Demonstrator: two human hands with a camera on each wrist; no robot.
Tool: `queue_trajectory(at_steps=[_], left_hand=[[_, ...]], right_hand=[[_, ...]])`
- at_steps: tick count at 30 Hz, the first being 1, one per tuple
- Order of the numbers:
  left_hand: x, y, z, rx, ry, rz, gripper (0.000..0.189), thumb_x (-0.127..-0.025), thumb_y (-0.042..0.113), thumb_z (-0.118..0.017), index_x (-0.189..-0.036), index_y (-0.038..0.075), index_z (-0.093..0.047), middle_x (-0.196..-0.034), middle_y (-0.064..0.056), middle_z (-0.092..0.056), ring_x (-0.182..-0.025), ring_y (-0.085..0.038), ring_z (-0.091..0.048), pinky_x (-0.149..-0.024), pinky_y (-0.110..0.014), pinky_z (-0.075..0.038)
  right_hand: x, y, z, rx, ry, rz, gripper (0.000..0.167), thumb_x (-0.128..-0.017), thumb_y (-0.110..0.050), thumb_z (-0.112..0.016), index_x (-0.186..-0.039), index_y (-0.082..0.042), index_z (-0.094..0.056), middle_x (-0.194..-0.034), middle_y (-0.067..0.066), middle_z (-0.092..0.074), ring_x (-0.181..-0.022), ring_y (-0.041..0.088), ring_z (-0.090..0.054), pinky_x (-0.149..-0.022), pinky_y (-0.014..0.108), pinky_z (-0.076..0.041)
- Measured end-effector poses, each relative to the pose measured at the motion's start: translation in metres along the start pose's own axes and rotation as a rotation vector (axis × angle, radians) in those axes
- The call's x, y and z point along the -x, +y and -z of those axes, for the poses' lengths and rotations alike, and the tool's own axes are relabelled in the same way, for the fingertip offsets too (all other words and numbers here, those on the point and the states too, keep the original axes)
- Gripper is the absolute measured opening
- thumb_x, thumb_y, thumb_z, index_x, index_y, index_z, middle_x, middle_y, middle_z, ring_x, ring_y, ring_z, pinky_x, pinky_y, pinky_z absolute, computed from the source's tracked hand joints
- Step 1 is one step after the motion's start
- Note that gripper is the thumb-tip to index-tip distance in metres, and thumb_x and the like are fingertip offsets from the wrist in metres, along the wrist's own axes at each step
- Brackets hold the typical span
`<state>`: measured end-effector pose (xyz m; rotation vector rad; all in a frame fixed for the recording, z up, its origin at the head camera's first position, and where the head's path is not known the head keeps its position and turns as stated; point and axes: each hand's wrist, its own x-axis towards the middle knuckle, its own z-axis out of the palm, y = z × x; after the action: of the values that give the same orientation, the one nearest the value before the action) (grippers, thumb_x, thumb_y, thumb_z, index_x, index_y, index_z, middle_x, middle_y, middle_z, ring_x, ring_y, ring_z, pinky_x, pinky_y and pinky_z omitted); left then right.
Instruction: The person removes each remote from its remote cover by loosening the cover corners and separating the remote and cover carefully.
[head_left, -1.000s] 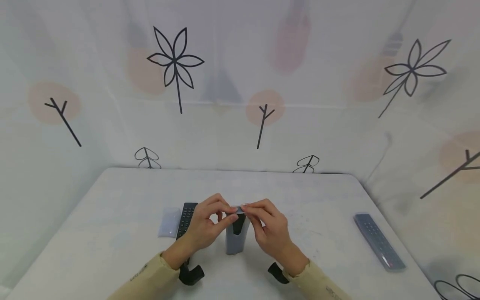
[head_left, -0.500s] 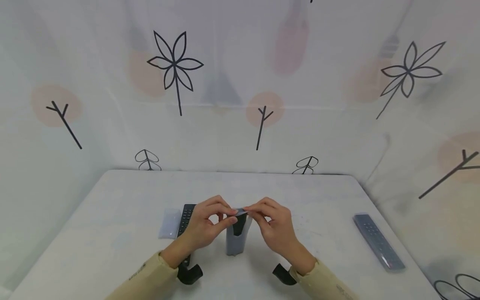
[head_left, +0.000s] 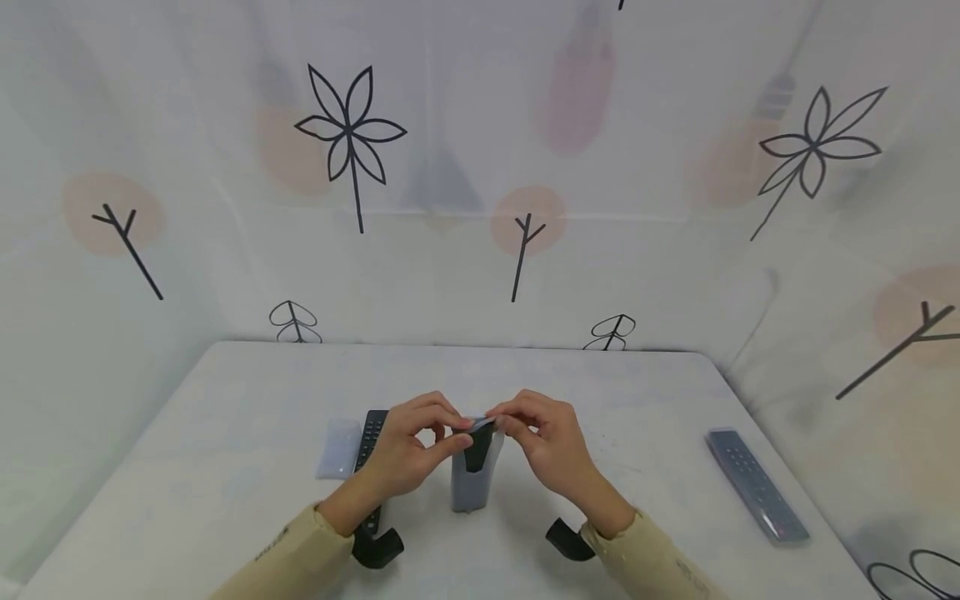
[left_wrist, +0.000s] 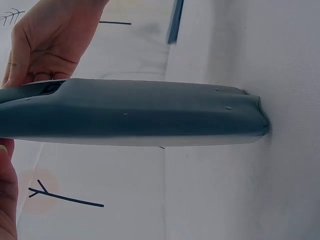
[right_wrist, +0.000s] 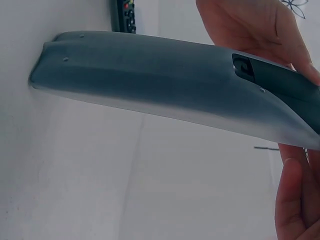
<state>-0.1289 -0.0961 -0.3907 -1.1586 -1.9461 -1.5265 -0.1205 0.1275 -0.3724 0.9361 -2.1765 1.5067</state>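
A grey sleeve (head_left: 471,487) stands on end on the white table (head_left: 225,433) with a black remote (head_left: 477,450) showing in its upper part. My left hand (head_left: 416,446) and right hand (head_left: 551,442) meet at its top edge, and each pinches the sleeve's rim between thumb and fingers. In the left wrist view the sleeve (left_wrist: 140,117) stretches across the frame, with the right hand (left_wrist: 50,45) at its far end. The right wrist view shows the sleeve (right_wrist: 150,85) with the remote (right_wrist: 295,87) dark in its mouth and the left hand (right_wrist: 250,25) behind it.
A second black remote (head_left: 372,437) lies just left of my left hand, with a clear flat bag (head_left: 339,447) beside it. A remote wrapped in a sleeve (head_left: 757,483) lies near the table's right edge. Printed curtains surround the table.
My right hand has drawn in and up a little, with its fingers more curled at the sleeve's top. The left hand and the sleeve have stayed in place.
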Motion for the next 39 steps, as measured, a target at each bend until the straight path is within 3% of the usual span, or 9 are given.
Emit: queue_trajectory(at_steps=[7,17,25,28,33,39], left_hand=[[0.003,-0.006,0.002,0.016,-0.032,-0.008,0.024,-0.081,-0.002,-0.08,-0.101,0.009,-0.074,-0.089,0.001,-0.066,-0.077,-0.012,-0.06,-0.057,-0.025,-0.05],[0.0,-0.004,0.006,0.023,-0.063,0.004,0.022,-0.081,0.0,-0.08,-0.099,0.011,-0.074,-0.087,0.002,-0.067,-0.079,-0.012,-0.061,-0.056,-0.024,-0.049],[-0.002,-0.003,0.007,0.012,-0.075,0.059,0.018,-0.084,0.004,-0.079,-0.1,0.012,-0.075,-0.088,0.002,-0.068,-0.08,-0.011,-0.061,-0.058,-0.025,-0.049],[-0.002,-0.002,0.007,0.005,-0.067,0.062,0.018,-0.084,0.005,-0.079,-0.101,0.011,-0.076,-0.088,0.002,-0.068,-0.079,-0.011,-0.061,-0.057,-0.025,-0.049],[0.001,-0.002,0.006,-0.013,-0.054,0.05,0.021,-0.082,0.004,-0.08,-0.102,0.01,-0.076,-0.087,0.002,-0.068,-0.079,-0.011,-0.062,-0.056,-0.025,-0.049],[0.002,0.006,0.004,-0.014,-0.039,0.015,0.026,-0.077,-0.006,-0.081,-0.1,0.005,-0.075,-0.086,-0.001,-0.068,-0.078,-0.012,-0.062,-0.055,-0.025,-0.049]], right_hand=[[0.0,0.004,0.0,-0.086,-0.063,-0.102,0.012,-0.095,0.001,-0.063,-0.095,-0.006,-0.073,-0.088,0.002,-0.069,-0.076,0.017,-0.064,-0.07,0.03,-0.055],[-0.001,0.012,-0.004,-0.244,-0.175,-0.215,0.013,-0.099,-0.002,-0.057,-0.1,-0.001,-0.069,-0.089,0.004,-0.063,-0.075,0.017,-0.054,-0.07,0.029,-0.05],[0.007,0.012,-0.011,-0.285,-0.001,-0.335,0.008,-0.094,-0.002,-0.066,-0.101,0.001,-0.069,-0.092,0.008,-0.066,-0.077,0.018,-0.061,-0.072,0.029,-0.055],[0.01,0.012,-0.013,-0.245,0.031,-0.306,0.008,-0.093,-0.003,-0.067,-0.101,-0.002,-0.069,-0.095,0.007,-0.069,-0.083,0.018,-0.065,-0.078,0.03,-0.056],[0.013,0.01,-0.015,-0.151,0.052,-0.139,0.014,-0.094,-0.002,-0.066,-0.106,-0.007,-0.07,-0.102,0.005,-0.072,-0.096,0.019,-0.067,-0.087,0.031,-0.054],[0.015,0.008,-0.016,-0.187,0.046,-0.003,0.021,-0.096,0.008,-0.058,-0.11,-0.002,-0.07,-0.103,0.011,-0.071,-0.098,0.019,-0.066,-0.089,0.029,-0.053]])
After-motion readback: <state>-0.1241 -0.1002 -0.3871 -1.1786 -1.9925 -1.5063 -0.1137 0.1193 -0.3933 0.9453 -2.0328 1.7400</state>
